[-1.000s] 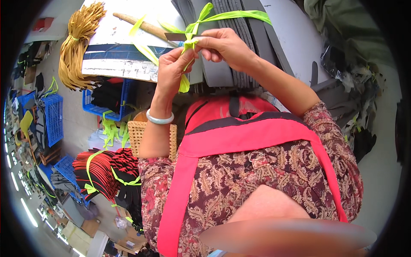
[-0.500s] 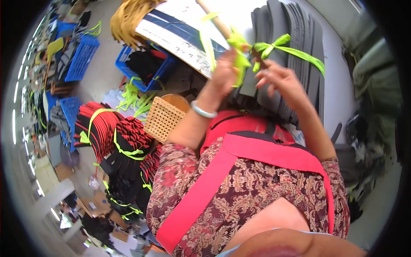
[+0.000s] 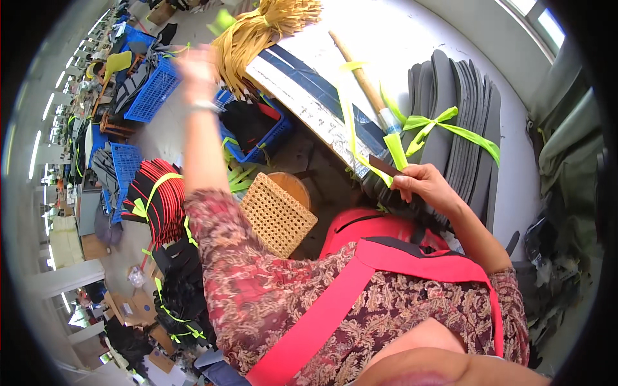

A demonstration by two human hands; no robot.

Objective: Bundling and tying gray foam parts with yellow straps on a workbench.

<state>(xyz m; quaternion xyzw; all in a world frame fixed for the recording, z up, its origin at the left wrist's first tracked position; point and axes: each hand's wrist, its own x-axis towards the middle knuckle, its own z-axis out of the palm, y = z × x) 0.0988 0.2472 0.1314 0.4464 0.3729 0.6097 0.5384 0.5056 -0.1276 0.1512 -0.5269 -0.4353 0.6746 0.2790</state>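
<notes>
My left hand [image 3: 198, 71] is flung out to the far left, its fingers smeared by motion. A blurred bright green scrap [image 3: 222, 22] shows in the air beyond it. My right hand [image 3: 423, 186] pinches a flat dark brown blade-like strip [image 3: 381, 167] at the table's near edge. Touching that strip is a loose green ribbon [image 3: 353, 138], which hangs from a wooden stick [image 3: 360, 74] lying on the table. Right beside it stands a bundle of dark grey foam-like pieces [image 3: 479, 109], tied round with a knotted green ribbon [image 3: 465, 136].
Tan strips [image 3: 261, 32] lie bunched on the corner of the white table [image 3: 393, 32]. Below are a blue basket [image 3: 273, 132] with dark pieces and a woven cane stool seat [image 3: 277, 215]. Tied red-and-black bundles [image 3: 158, 199] stand left, with another blue basket [image 3: 154, 90] behind.
My left hand has left the stick and ribbon and swung far left. My right hand has come lower, still holding the brown strip. The green scrap now shows at upper left.
</notes>
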